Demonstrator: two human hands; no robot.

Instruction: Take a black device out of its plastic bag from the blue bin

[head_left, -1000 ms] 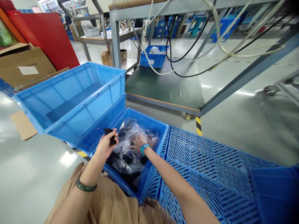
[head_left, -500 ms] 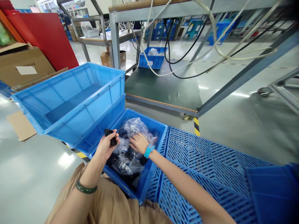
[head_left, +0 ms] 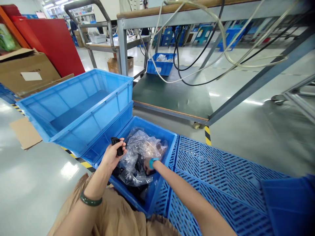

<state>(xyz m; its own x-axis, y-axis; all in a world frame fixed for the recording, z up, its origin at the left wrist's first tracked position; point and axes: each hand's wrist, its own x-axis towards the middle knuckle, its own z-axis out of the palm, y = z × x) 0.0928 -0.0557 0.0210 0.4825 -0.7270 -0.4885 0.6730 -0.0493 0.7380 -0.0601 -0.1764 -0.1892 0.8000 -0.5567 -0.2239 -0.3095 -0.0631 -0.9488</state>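
My left hand (head_left: 112, 156) is closed around a small black part (head_left: 117, 145), held above the near left corner of a blue bin (head_left: 169, 139). That bin holds crumpled clear plastic bags (head_left: 141, 150) and more black parts underneath. My right hand (head_left: 147, 165) reaches down into the bin under the plastic; its fingers are hidden, and only the wrist with a teal band (head_left: 153, 161) shows.
A larger empty blue crate (head_left: 73, 105) is stacked at an angle to the left. A blue plastic pallet (head_left: 221, 186) lies to the right. A metal-framed table (head_left: 172, 95) with hanging cables stands ahead, with cardboard boxes (head_left: 27, 70) at far left.
My right hand has gone from resting on top of the plastic bags to dipping down beneath them. My left hand keeps the black part in place.
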